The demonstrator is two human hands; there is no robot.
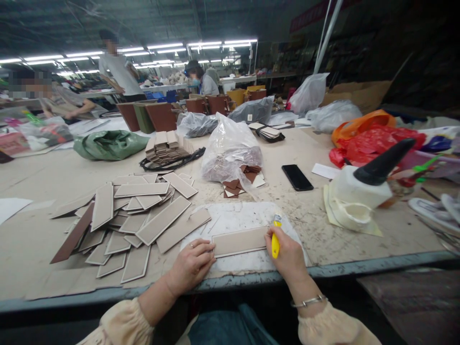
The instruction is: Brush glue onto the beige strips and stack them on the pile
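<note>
A long beige panel with a pale edge lies flat on a whitish sheet in front of me. My left hand, wearing a ring, has its fingers pressed together at the panel's left end. Tucked in my right hand is a yellow-handled brush, its grey end pointing away from me. The fingertips of that hand meet the panel's right end. To the left spreads a loose heap of similar panels, with one brown piece leaning at its side.
Behind the sheet stands a clear plastic bag beside brown pieces. A phone and a white container with a black cone are to the right. Stacked panels sit further back. Several people work beyond.
</note>
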